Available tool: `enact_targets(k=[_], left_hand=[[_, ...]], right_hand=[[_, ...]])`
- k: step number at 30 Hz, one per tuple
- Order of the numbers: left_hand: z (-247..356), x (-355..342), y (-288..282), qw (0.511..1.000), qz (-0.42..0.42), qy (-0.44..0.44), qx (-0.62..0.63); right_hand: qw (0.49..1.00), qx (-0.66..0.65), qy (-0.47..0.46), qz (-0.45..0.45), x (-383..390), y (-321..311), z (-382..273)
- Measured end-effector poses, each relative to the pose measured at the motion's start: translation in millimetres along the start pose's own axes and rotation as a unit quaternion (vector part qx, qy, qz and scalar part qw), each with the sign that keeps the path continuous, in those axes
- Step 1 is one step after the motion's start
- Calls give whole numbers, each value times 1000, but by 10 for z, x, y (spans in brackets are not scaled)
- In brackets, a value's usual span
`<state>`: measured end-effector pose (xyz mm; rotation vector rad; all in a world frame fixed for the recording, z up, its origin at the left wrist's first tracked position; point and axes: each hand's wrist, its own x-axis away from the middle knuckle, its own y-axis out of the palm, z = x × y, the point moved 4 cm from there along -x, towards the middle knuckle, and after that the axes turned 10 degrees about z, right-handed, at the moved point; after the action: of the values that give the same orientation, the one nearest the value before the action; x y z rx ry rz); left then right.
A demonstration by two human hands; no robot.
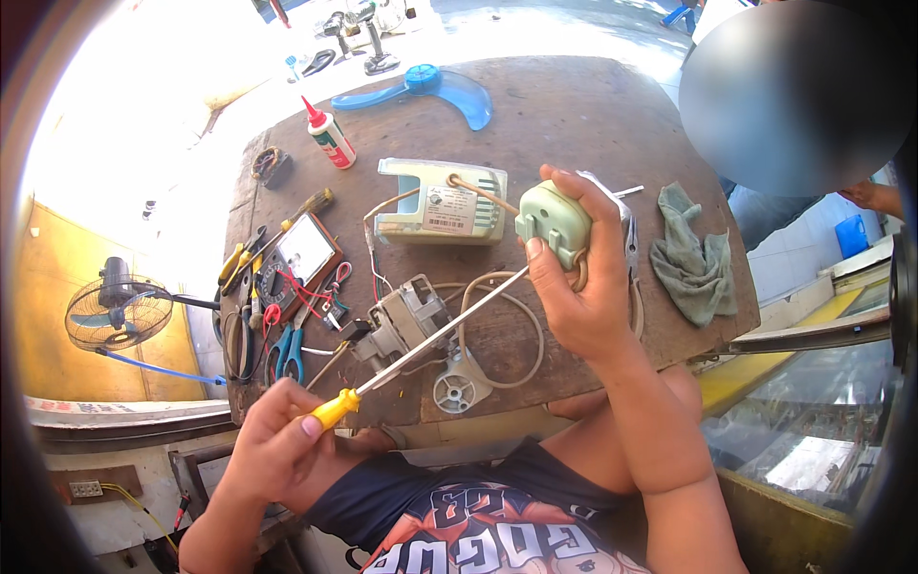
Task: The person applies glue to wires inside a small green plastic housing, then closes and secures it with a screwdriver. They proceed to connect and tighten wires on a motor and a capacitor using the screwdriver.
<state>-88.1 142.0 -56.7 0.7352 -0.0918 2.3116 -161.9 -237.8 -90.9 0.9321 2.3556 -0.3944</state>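
My left hand [277,435] grips a yellow-handled screwdriver [335,409], its long shaft angled up to the pale green plastic piece [555,215] in my right hand [593,297]. The shaft's end is by my right thumb; whether it sits in the piece is unclear. A cord links this piece to a cream plastic housing [402,225] lying on the wooden table [574,105]. Below the housing is a bare metal motor [406,316] with wires, a loop of cord and a grey round fitting [457,387].
Tools [287,349] and a multimeter [301,253] crowd the left. Behind are a glue bottle [332,143] and blue fan blade [464,96]. A green rag [690,268] lies right, near another person's hand [875,196]. A standing fan [120,316] is off the table.
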Motion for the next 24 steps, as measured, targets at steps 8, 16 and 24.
enact_targets(k=[8, 16, 24], left_hand=[[-237, -45, 239, 968, 129, 172, 131], [-21, -9, 403, 740, 174, 478, -440], [-86, -56, 369, 853, 159, 372, -330]], right_hand=[[1000, 10, -15, 1, -71, -122, 40], [999, 28, -38, -17, -99, -154, 7], [997, 42, -56, -6, -149, -215, -22]])
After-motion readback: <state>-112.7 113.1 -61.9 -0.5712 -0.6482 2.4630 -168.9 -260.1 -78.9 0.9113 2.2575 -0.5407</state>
